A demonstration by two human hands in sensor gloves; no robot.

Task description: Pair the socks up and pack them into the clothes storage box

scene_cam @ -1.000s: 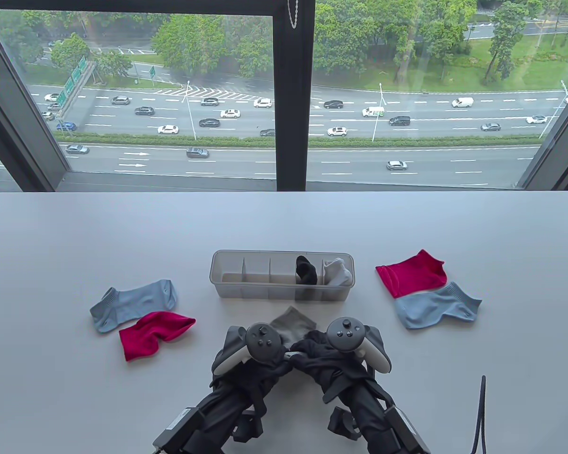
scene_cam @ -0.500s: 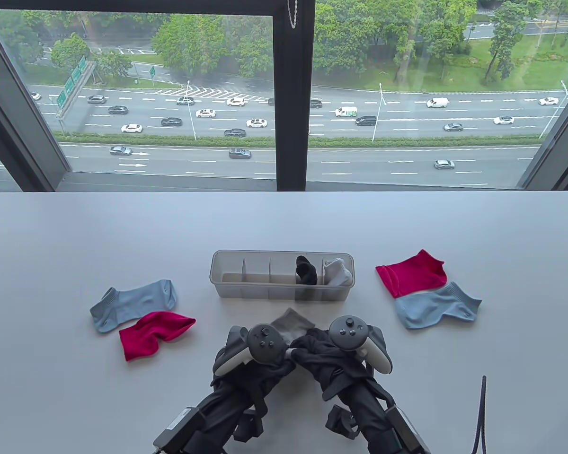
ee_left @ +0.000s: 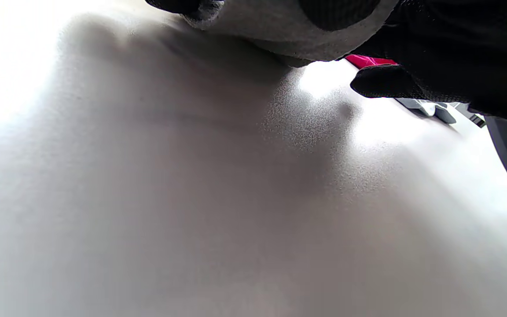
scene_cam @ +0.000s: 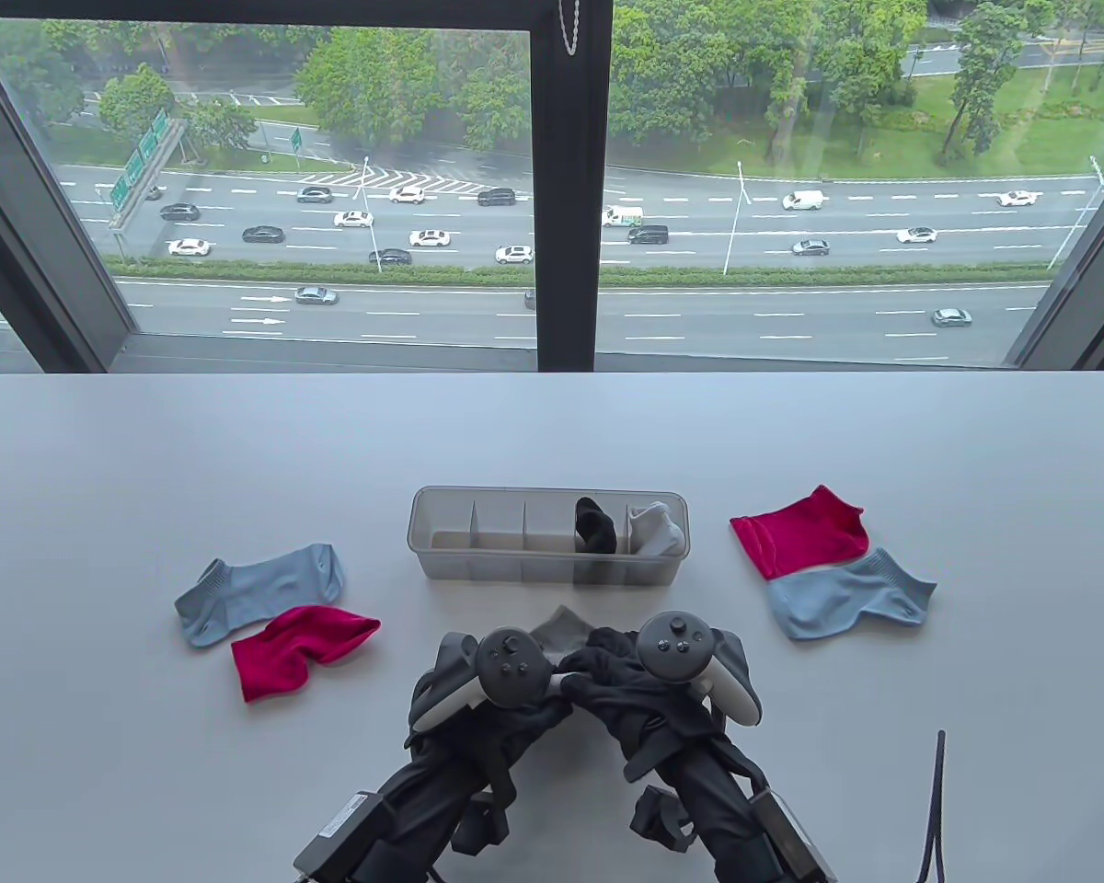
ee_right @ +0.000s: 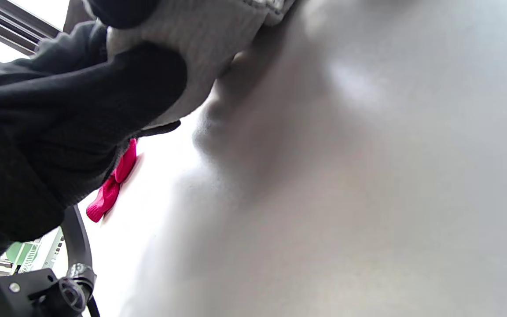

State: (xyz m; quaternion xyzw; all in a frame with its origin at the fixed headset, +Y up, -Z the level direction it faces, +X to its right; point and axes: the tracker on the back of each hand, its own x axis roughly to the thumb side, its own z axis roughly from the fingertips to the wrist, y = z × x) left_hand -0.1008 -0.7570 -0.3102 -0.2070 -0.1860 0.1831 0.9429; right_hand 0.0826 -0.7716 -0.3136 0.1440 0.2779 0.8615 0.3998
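Less of the grey sock now shows beyond the hands, its visible far part shrinking toward the near edge of the table. The left hand and right hand draw closer together over it, gloved fingers meeting above the sock.

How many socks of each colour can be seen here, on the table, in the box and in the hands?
Flat red ankle socks: 2, one on the left, one on the right
Flat light blue ankle socks: 2, left, right
Grey sock bundle in both hands: 1; cannot tell whether one sock or two
Black sock roll in the clear plastic box: 1
White sock roll in the box: 1
Total: 7
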